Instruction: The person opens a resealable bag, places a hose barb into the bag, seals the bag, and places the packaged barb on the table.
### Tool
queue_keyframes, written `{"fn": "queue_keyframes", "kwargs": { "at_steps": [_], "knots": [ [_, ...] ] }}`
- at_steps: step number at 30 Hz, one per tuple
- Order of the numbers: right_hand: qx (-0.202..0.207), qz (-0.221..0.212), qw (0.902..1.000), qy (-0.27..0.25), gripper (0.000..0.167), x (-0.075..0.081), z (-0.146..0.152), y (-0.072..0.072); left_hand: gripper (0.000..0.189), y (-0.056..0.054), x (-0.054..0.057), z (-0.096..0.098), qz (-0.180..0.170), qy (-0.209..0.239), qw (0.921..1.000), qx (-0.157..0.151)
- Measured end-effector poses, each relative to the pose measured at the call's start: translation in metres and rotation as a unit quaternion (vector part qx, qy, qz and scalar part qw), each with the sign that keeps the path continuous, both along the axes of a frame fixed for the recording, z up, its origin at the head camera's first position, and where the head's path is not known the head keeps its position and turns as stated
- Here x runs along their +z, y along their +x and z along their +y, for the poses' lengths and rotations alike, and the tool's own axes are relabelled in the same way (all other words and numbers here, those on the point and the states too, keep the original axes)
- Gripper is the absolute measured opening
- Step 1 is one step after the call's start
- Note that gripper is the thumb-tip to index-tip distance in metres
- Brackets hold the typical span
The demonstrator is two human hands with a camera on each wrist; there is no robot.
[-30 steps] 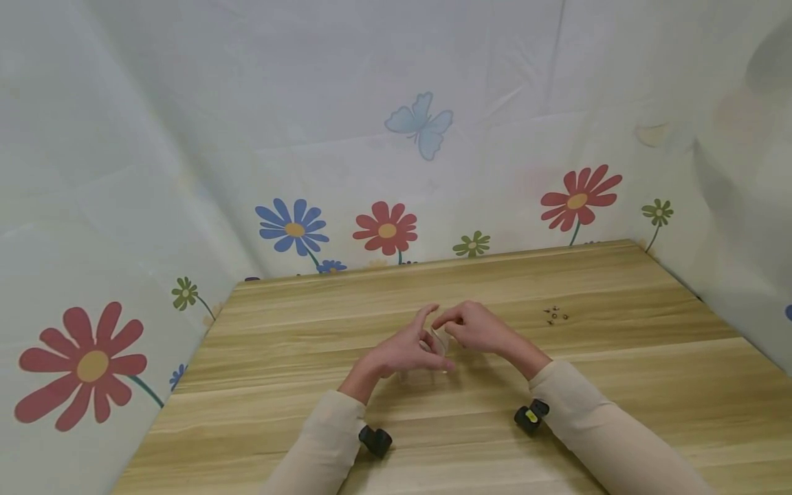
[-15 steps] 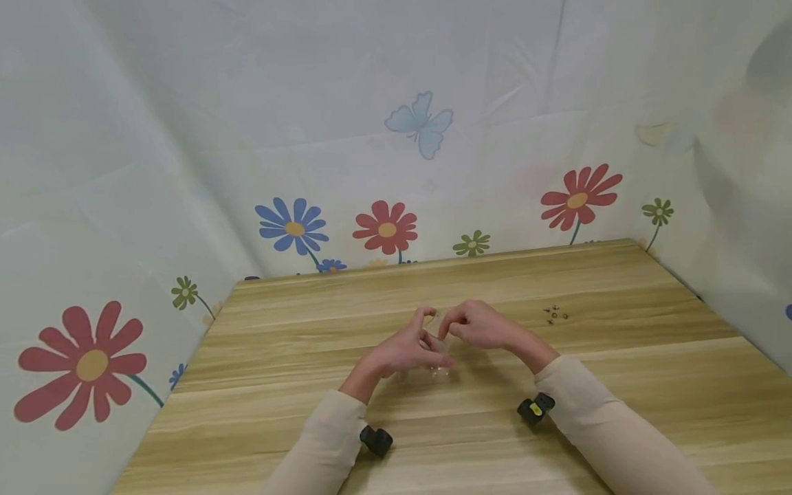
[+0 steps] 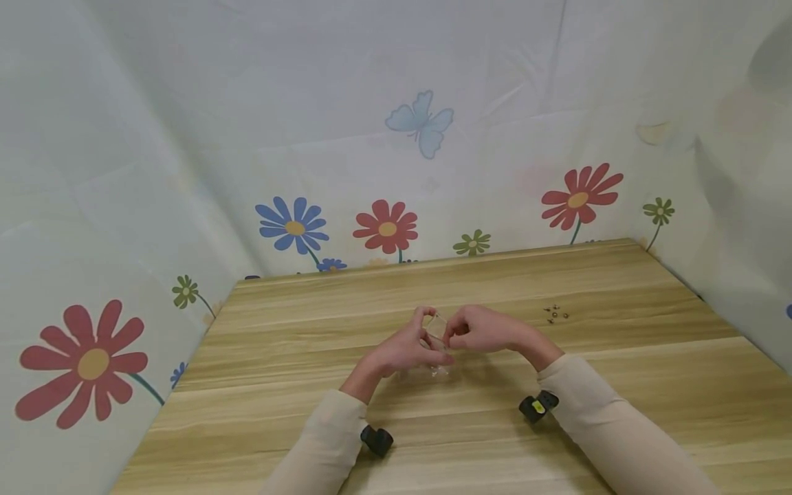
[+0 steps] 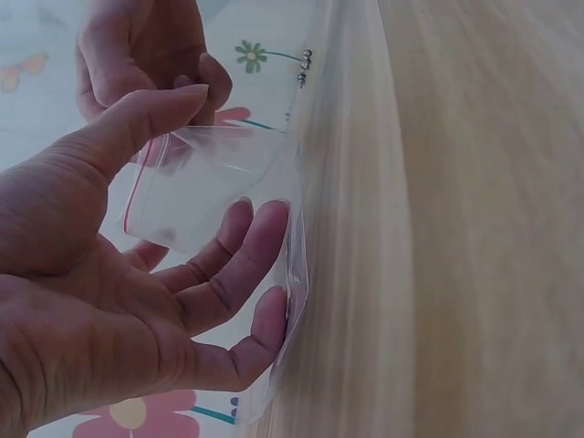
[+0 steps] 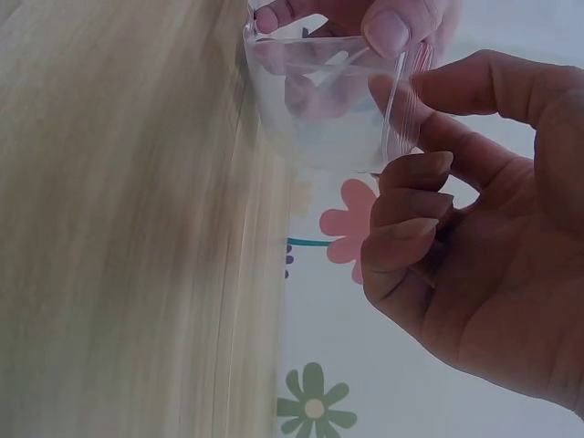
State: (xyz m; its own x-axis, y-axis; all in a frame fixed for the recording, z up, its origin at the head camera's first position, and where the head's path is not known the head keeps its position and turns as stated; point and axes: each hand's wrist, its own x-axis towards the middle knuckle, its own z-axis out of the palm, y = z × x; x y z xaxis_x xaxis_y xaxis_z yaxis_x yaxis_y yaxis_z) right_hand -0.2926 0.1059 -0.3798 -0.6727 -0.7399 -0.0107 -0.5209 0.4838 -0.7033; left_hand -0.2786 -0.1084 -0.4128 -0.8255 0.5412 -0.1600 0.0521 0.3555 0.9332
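A clear zip-lock bag (image 5: 328,109) with a red line along its zip stands low over the table between both hands. My left hand (image 3: 408,349) holds it from the left side, thumb near the zip edge and fingers bent against the plastic, as the left wrist view shows. My right hand (image 3: 485,328) pinches the zip edge between thumb and index finger; in the right wrist view its other fingers are curled beside the bag. Part of the bag is hidden behind the hands in the head view.
Several small dark screws (image 3: 555,315) lie on the wood-grain table (image 3: 297,426), to the right of the right hand. A white curtain (image 3: 346,124) printed with flowers and a butterfly rises behind the table and at both sides.
The right hand has shifted slightly right and down along the bag's edge. More of the bag's clear plastic shows between the hands. The left hand has stayed nearly in place.
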Motion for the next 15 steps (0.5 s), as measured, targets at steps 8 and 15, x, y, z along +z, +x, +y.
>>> {"fn": "queue_keyframes", "kwargs": {
  "at_steps": [8,15],
  "knots": [
    [0.008,-0.015,0.9997,-0.018,0.017,0.0012,-0.0005,0.001,0.086,-0.0002,0.0,0.0011,-0.002,0.0,1.0,0.005],
    [0.007,-0.031,0.9992,-0.025,0.02,0.0045,0.0016,0.0009,0.092,-0.0002,-0.0013,0.0017,0.0,-0.011,0.9998,0.019]
  ]
}}
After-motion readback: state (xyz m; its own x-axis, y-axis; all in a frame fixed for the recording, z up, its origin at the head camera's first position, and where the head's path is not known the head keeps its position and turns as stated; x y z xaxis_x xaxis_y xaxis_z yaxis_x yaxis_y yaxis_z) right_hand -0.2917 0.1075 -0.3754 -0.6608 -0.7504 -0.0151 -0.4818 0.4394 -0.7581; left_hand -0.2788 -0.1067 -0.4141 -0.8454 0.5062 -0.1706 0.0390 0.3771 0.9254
